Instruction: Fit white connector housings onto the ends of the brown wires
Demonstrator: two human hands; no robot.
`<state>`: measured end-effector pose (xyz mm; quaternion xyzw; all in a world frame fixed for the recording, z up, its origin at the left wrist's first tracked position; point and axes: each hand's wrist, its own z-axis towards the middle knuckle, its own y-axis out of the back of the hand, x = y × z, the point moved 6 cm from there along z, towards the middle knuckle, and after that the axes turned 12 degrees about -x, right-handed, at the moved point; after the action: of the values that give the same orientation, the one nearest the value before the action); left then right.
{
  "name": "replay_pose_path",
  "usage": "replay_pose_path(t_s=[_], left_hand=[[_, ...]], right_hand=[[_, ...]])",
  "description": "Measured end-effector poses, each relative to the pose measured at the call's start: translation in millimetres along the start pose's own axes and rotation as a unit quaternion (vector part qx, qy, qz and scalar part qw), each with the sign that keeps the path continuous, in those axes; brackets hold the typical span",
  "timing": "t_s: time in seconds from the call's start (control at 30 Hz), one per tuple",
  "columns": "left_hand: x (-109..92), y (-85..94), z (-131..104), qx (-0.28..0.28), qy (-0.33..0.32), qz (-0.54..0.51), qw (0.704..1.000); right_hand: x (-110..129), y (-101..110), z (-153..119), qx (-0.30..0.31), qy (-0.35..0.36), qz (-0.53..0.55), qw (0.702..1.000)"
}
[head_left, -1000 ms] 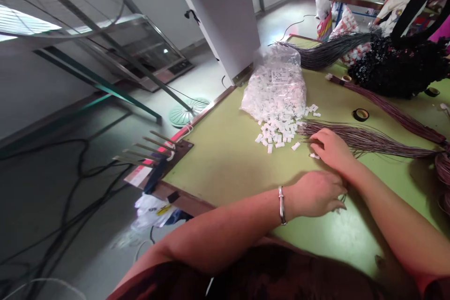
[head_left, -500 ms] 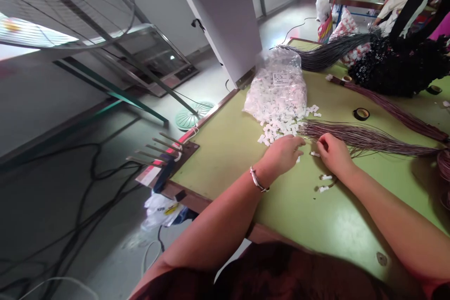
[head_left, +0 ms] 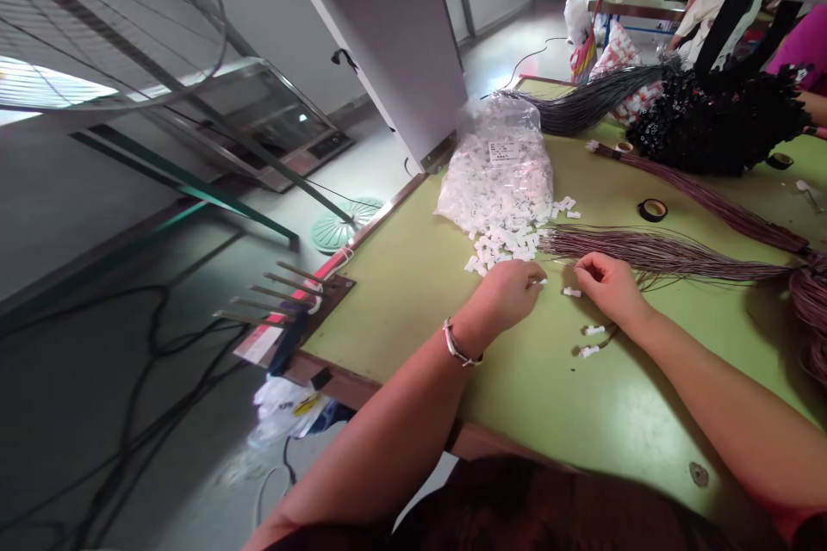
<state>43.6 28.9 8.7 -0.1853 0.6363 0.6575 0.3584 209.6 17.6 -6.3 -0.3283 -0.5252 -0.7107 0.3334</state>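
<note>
A slim silvery bracelet (head_left: 454,349) rings the wrist of the left hand (head_left: 507,297); the dark, red-tinged top (head_left: 556,508) has short sleeves (head_left: 809,529), leaving both forearms (head_left: 394,413) bare.

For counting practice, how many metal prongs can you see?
4 metal prongs: a farther pair and a nearer pair along the left edge of the table. None looks hidden.

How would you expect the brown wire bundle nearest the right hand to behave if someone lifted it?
The brown wire bundle would probably sag, since its strands look long and thin. Some might snag, as a few already stray from its sides. It seems unlikely to roll, lying fanned out at one end.
</note>
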Motion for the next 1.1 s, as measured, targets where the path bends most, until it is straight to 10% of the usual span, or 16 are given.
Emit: replay_pose_path(t_s=[0.17, 0.53, 1.1], left_hand=[[10.9, -7.8, 4.7, 0.017, 0.171, -0.29, 0.941], [8.1, -25.5, 3.7, 0.033, 0.199, -0.415, 0.887], [2.7, -28.2, 1.9, 0.005, 0.119, -0.314, 0.942]], right_hand=[[1.9, 5.6, -1.9, -0.022, -0.021, 0.025, 0.999], [5.9, 9.2, -4.4, -0.041, 0.011, 0.014, 0.999], [18.2, 9.2, -10.1, -0.022, 0.149, -0.119, 0.982]])
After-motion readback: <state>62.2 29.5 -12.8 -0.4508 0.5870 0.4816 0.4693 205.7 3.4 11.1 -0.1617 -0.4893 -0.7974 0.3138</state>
